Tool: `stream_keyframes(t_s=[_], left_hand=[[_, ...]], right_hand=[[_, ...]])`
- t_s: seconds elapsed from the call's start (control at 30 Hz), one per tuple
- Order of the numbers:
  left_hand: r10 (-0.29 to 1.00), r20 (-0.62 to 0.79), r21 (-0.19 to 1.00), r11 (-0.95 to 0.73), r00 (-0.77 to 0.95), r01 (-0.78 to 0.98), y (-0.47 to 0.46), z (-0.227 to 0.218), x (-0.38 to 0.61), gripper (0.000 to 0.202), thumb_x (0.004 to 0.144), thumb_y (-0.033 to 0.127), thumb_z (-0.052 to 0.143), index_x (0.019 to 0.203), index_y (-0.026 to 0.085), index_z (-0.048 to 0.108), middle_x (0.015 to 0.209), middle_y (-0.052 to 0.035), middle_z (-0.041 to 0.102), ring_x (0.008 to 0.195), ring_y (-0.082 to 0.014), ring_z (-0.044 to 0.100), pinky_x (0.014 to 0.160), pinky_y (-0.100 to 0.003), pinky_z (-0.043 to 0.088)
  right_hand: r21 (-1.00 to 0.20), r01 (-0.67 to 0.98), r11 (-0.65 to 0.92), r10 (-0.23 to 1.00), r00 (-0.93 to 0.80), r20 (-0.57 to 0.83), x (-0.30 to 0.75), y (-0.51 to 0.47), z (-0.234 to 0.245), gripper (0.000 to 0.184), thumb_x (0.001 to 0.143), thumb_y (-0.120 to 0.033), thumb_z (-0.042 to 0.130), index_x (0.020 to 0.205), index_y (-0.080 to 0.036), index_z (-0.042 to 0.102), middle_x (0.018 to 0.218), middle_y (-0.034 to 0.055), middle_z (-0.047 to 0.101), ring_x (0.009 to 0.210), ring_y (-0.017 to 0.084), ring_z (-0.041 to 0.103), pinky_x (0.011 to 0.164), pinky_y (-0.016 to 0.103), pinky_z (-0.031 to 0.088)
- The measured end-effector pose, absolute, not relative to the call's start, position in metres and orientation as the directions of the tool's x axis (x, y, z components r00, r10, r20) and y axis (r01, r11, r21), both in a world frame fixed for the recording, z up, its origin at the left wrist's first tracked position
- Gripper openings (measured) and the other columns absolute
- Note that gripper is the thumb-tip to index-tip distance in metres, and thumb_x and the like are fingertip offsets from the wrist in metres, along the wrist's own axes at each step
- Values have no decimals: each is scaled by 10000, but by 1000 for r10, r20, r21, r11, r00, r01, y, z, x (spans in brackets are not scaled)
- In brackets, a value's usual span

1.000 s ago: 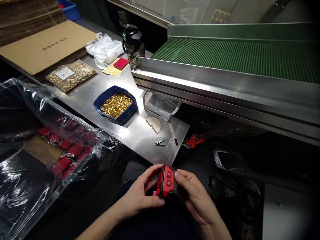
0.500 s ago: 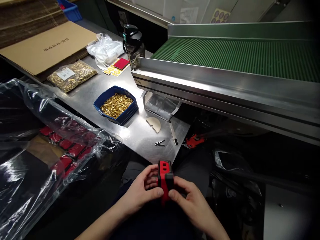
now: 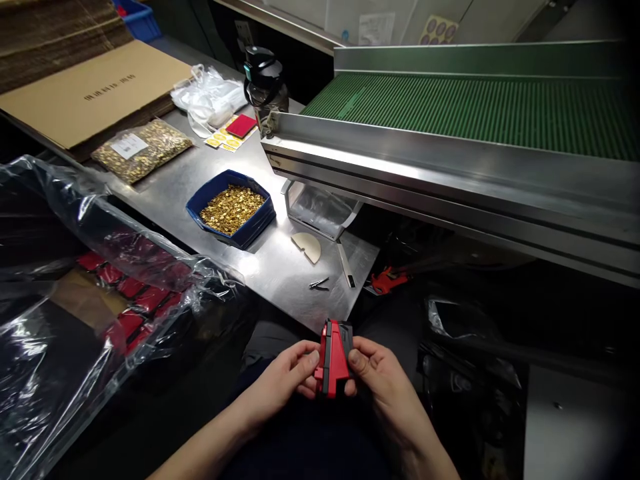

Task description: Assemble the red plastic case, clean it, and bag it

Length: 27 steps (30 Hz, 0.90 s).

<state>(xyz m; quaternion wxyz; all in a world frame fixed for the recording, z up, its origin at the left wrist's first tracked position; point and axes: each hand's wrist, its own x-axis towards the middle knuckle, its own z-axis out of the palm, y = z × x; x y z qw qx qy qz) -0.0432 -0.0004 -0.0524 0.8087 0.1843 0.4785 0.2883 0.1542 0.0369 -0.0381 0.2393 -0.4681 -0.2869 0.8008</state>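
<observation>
Between my hands, above my lap, is a small red and black plastic housing, its exact kind unclear. My left hand grips its left side, thumb at the near face and fingertips curled behind. On the right edge, my right hand pinches it between thumb and fingers. Just beyond, on the metal table, lie a small plier-like tool, a beige half-disc and a white-handled tool.
A blue bin of small brass-coloured parts stands on the table, with a bag of similar parts behind. A green conveyor runs along the right. Plastic film lines a container of red pieces at left.
The red and black housing has been turned, so a broad red face now shows instead of its narrow end with holes. Both hands have shifted their fingers around it.
</observation>
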Motion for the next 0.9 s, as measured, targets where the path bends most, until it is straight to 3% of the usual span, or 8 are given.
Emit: stream_keyframes(t_s=[0.1, 0.2, 0.27, 0.4, 0.53, 0.67, 0.77, 0.9], left_hand=[[650, -670, 561, 760, 358, -329, 0, -52, -43, 530, 940, 607, 531, 1201, 152, 604, 996, -93, 695, 847, -192, 649, 797, -329, 470], [665, -655, 490, 736, 359, -467, -1, -52, -45, 572, 977, 626, 413, 1261, 173, 617, 1158, -129, 706, 1026, -255, 664, 943, -395, 469], [671, -631, 414, 716, 389, -563, -1, -53, -47, 586, 985, 621, 393, 1282, 176, 632, 1251, -134, 693, 1133, -272, 639, 1044, -413, 425], [684, -584, 286, 677, 436, -678, -1, -52, -50, 603, 983, 615, 404, 1298, 163, 649, 1245, -124, 719, 1148, -272, 642, 1100, -410, 392], [711, -537, 202, 631, 454, -749, 4, -46, -49, 650, 951, 624, 478, 1417, 179, 564, 1354, -123, 670, 1230, -304, 613, 1138, -441, 378], [707, -499, 80, 614, 502, -785, 10, -42, -51, 667, 977, 616, 411, 1396, 125, 582, 1390, -172, 638, 1165, -326, 661, 1005, -452, 511], [694, -481, -11, 606, 536, -795, 8, -47, -57, 692, 982, 624, 372, 1385, 101, 579, 1347, -199, 659, 1043, -343, 712, 850, -479, 583], [697, -549, 5, 555, 461, -832, -2, -57, -76, 701, 991, 566, 405, 1412, 16, 513, 1287, -246, 680, 1123, -328, 690, 965, -429, 539]], right_hand=[[-707, -101, -699, 671, -436, -600, 155, 38, -37, 328, 953, -430, 653, 1109, -145, 699, 714, 12, 639, 538, 34, 491, 560, 147, 369], [-691, -150, -707, 674, -439, -594, 156, 37, -37, 300, 964, -428, 637, 996, -138, 709, 631, -37, 520, 523, 28, 363, 552, 153, 303], [-630, -214, -747, 643, -475, -601, 154, 35, -38, 314, 961, -443, 633, 929, -138, 700, 603, -53, 451, 525, 40, 297, 543, 167, 275], [-498, -298, -814, 573, -552, -606, 145, 28, -42, 319, 938, -449, 659, 832, -148, 670, 561, -69, 393, 500, 50, 216, 516, 187, 227], [-411, -341, -845, 534, -538, -652, 132, 23, -44, 273, 869, -424, 745, 815, -167, 672, 535, -78, 391, 471, 61, 214, 500, 202, 230], [-407, -321, -855, 519, -524, -676, 119, 18, -46, 307, 838, -447, 773, 958, -172, 707, 682, -24, 588, 505, 64, 399, 542, 202, 333], [-563, -125, -817, 532, -541, -651, 118, 16, -53, 430, 887, -565, 675, 890, -137, 713, 663, 7, 626, 518, 77, 489, 556, 209, 378], [-760, 309, -572, 624, -437, -648, 134, 33, -59, 524, 942, -629, 532, 848, -142, 703, 727, 60, 704, 629, 151, 635, 615, 255, 463]])
